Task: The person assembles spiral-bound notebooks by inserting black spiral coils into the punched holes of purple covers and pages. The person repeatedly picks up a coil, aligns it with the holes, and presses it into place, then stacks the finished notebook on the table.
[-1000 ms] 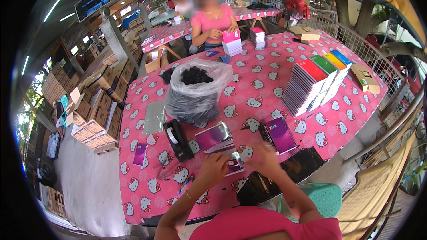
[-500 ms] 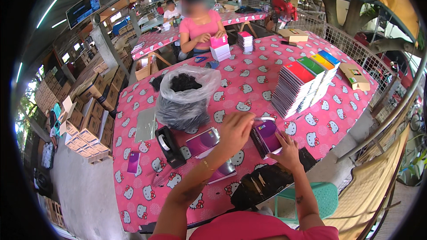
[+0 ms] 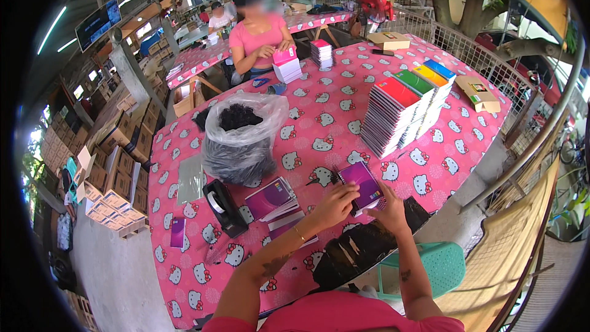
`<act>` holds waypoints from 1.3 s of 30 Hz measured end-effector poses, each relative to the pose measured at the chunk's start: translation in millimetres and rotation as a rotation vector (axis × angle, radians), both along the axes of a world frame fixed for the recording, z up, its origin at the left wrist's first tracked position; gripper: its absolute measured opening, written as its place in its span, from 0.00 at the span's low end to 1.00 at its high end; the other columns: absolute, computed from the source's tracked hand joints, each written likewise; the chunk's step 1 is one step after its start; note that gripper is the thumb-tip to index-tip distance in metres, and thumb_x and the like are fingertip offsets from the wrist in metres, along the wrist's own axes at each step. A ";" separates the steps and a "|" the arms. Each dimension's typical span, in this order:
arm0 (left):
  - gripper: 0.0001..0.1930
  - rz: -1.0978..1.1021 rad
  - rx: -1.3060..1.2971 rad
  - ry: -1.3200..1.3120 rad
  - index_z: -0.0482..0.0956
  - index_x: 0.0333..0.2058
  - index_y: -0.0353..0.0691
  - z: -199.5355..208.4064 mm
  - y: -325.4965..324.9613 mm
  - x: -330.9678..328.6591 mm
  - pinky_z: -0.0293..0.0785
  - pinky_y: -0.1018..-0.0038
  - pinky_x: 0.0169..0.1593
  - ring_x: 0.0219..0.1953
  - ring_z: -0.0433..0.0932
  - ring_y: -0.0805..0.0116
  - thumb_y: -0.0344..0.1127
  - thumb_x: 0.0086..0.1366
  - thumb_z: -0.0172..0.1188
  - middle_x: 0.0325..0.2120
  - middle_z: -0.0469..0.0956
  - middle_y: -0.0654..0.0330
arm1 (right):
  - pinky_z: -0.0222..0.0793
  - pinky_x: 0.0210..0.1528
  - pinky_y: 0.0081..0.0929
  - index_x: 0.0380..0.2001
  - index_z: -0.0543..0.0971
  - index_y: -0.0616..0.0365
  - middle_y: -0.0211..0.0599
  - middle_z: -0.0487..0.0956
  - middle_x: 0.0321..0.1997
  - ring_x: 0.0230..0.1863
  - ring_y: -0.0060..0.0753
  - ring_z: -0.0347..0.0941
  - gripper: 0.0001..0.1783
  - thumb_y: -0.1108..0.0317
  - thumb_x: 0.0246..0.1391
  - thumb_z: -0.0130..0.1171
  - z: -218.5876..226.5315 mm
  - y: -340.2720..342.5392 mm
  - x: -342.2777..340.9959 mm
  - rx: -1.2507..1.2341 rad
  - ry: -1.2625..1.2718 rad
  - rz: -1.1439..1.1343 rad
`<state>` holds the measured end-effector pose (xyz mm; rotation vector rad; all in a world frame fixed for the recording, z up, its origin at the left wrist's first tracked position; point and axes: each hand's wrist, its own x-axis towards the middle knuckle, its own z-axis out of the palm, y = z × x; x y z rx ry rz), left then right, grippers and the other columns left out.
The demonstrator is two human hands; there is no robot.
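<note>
A purple spiral notebook lies in front of me, tilted on the table, its dark coil along the left edge. My left hand pinches its lower left part near the coil. On the lower right side, my right hand grips the edge, thumb below and fingers along the side. Left of my hands, loose purple notebooks lie in a small overlapping pile. Next to them stands a black tape dispenser. A clear plastic bag full of black coils sits behind it.
Tall stacks of red, green, yellow and blue notebooks stand at the right. Across the pink patterned table, a co-worker handles pink-covered pads. A small purple booklet lies at left; a green stool stands by the near edge.
My left hand has come down from above the notebook's top edge to its lower left side. The notebook has turned counterclockwise. The whole view has shifted slightly.
</note>
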<state>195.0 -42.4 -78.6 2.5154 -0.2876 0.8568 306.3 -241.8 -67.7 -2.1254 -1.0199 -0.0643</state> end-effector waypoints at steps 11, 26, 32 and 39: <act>0.32 0.366 -0.025 0.674 0.80 0.48 0.34 32.5 33.4 97.7 0.57 0.37 0.63 0.49 0.80 0.40 0.60 0.73 0.41 0.43 0.82 0.40 | 0.54 0.67 0.41 0.64 0.67 0.55 0.38 0.65 0.67 0.65 0.37 0.63 0.35 0.40 0.66 0.51 -26.6 51.8 -69.4 0.790 1.494 -0.500; 0.14 0.360 -0.331 -0.043 0.80 0.44 0.34 71.3 21.7 -8.7 0.71 0.51 0.54 0.47 0.80 0.48 0.39 0.69 0.56 0.46 0.80 0.47 | 0.42 0.70 0.57 0.68 0.60 0.55 0.39 0.61 0.71 0.72 0.41 0.56 0.48 0.28 0.59 0.47 -48.8 37.6 -75.1 0.686 1.420 -0.420; 0.19 0.519 -0.009 0.308 0.79 0.49 0.37 -8.1 -6.8 -196.3 0.76 0.61 0.52 0.48 0.79 0.50 0.31 0.57 0.65 0.47 0.80 0.51 | 0.68 0.53 0.26 0.51 0.76 0.60 0.36 0.77 0.51 0.51 0.36 0.73 0.17 0.73 0.59 0.60 -84.0 24.8 -133.7 0.462 1.023 0.141; 0.28 0.574 0.130 0.331 0.73 0.55 0.36 -10.8 -14.5 -215.6 0.70 0.58 0.63 0.54 0.76 0.51 0.29 0.53 0.61 0.50 0.78 0.51 | 0.67 0.58 0.36 0.56 0.74 0.57 0.45 0.74 0.55 0.58 0.41 0.71 0.28 0.69 0.51 0.70 -31.4 72.2 -138.6 0.239 0.200 0.560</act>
